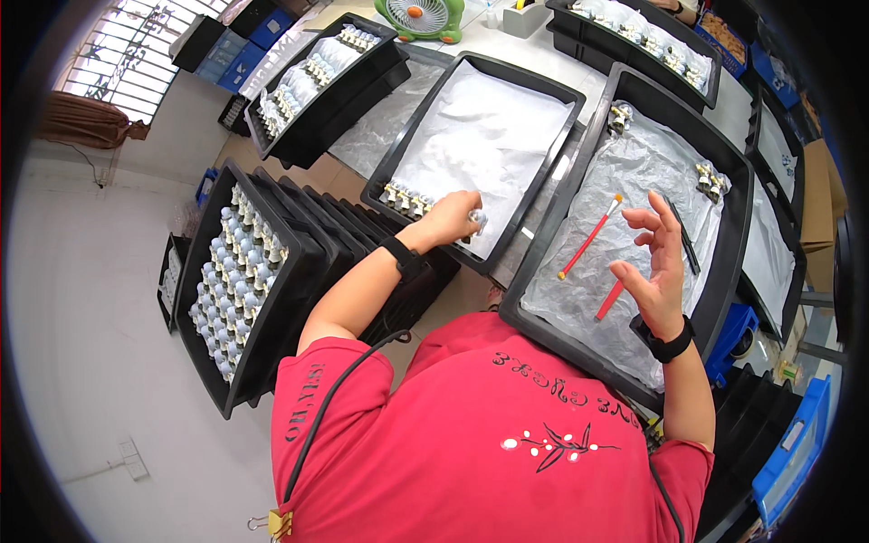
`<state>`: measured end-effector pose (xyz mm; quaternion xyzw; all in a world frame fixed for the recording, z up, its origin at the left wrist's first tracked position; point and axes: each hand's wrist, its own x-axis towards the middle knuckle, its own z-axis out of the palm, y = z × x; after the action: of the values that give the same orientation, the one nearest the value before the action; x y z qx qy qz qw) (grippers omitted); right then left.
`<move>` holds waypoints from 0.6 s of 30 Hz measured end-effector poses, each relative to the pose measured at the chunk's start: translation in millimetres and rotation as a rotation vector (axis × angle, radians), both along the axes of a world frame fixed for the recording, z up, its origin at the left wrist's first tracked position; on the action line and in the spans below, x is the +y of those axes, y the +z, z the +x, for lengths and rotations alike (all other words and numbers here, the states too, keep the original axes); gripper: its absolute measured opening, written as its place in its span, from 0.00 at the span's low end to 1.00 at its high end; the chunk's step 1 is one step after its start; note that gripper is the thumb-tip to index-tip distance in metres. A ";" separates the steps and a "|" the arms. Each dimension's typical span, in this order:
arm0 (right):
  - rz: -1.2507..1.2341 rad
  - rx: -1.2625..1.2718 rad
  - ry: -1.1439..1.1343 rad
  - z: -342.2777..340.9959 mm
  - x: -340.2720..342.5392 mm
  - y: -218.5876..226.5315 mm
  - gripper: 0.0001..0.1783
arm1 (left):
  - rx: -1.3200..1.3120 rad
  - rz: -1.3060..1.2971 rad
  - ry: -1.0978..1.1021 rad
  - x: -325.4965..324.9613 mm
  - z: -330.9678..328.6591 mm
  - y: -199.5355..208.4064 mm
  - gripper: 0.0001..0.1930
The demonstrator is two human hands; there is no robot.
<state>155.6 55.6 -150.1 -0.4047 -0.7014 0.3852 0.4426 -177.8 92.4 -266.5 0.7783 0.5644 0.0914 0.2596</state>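
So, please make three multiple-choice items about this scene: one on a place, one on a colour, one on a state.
1. Where is the left hand?
A. over the middle black tray, at its near end
B. on the green fan
C. inside the blue crate

2. What colour are the two sticks on the right tray?
A. yellow
B. red
C. white

3. How is the right hand?
A. closed on a stick
B. flat on the tray
C. open, fingers spread, holding nothing

Answers:
1 A, it rests by the row of small metal parts.
2 B, both lie red on the clear liner.
3 C, its grip is empty above the sticks.
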 end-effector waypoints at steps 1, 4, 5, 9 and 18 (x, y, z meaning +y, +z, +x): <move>-0.002 -0.002 0.000 0.1 -0.4 -0.2 0.46 | 0.012 0.030 0.006 -3.9 0.8 -11.0 0.14; -0.018 -0.017 -0.012 0.3 -0.5 -0.8 0.45 | 0.064 -0.035 -0.005 -1.1 2.1 -22.4 0.15; -0.019 -0.022 -0.018 0.5 -0.6 -1.5 0.44 | 0.124 -0.086 -0.042 0.0 3.4 -19.9 0.17; -0.015 -0.049 -0.034 0.5 0.9 -1.0 0.42 | 0.229 -0.045 -0.130 2.5 -2.3 -38.7 0.19; -0.061 -0.041 -0.059 1.2 3.5 -2.8 0.39 | 0.315 -0.028 -0.055 -1.7 1.2 -44.2 0.19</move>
<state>156.8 59.1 -152.9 -0.4462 -0.6861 0.3849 0.4267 -176.7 90.7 -310.6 0.7945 0.5777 -0.0468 0.1812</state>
